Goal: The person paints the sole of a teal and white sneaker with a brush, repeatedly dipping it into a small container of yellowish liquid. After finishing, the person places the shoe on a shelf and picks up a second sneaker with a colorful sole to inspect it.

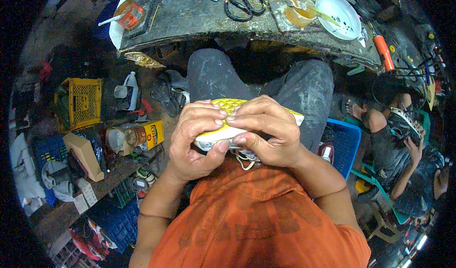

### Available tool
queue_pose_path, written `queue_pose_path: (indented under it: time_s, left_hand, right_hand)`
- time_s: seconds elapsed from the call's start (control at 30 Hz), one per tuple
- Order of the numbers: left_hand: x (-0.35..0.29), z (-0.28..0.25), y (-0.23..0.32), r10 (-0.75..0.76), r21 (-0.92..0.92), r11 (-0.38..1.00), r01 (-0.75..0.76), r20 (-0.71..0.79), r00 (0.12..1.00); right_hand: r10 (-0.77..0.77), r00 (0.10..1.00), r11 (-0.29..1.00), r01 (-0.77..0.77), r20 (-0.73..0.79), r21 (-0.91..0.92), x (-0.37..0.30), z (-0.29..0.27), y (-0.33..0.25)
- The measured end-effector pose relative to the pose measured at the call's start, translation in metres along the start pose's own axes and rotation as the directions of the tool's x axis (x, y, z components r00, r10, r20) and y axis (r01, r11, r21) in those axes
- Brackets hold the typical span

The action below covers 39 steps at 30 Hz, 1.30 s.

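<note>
A shoe (228, 104) lies sole up above my lap, its yellow textured outsole facing me and its white sidewall along the near edge. White laces (247, 161) dangle beneath it, close to my orange shirt. My left hand (195, 134) grips the left end, fingers over the sole and thumb under the near edge. From the other side, my right hand (271, 131) presses its fingers onto the sole, with the thumb against the sidewall. The fingertips of both hands meet near the middle. Much of the upper is hidden by my hands.
Ahead stands a worn workbench (199, 26) with black-handled scissors (243, 7), a white bowl (338, 16), a cup of amber liquid (299, 15) and an orange tub (130, 17). Crates and boxes crowd the left. At right, a blue crate (346, 144) and another person holding a shoe (404, 121).
</note>
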<state>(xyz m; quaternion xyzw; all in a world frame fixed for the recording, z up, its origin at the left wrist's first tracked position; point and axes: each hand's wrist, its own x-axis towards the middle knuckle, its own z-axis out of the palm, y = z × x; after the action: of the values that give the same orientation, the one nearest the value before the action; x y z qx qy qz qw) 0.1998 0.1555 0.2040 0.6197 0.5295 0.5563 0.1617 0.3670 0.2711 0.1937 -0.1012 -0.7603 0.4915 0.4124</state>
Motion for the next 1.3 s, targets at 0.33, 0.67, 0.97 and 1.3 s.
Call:
queue_pose_path:
  time_s: [0.33, 0.67, 0.97, 1.3]
  left_hand:
    - [0.008, 0.015, 0.0, 0.217, 0.121, 0.969, -0.217, 0.008, 0.976]
    - [-0.02, -0.038, -0.026, -0.398, 0.025, 0.917, 0.398, 0.124, 0.909]
    - [-0.05, -0.049, -0.034, -0.524, 0.255, 0.839, 0.48, 0.147, 0.839]
    - [-0.043, -0.048, 0.005, -0.492, 0.434, 0.845, 0.312, 0.401, 0.773]
  right_hand:
    - [-0.145, 0.988, 0.988, 0.142, -0.043, -0.068, -0.006, -0.004, 0.001]
    - [0.341, 0.93, 0.908, -0.288, 0.136, -0.305, -0.029, -0.072, 0.006]
    - [0.737, 0.672, 0.673, -0.74, 0.069, 0.014, -0.079, -0.092, 0.048]
    - [0.832, 0.554, 0.448, -0.699, 0.026, 0.557, -0.097, -0.058, 0.046]
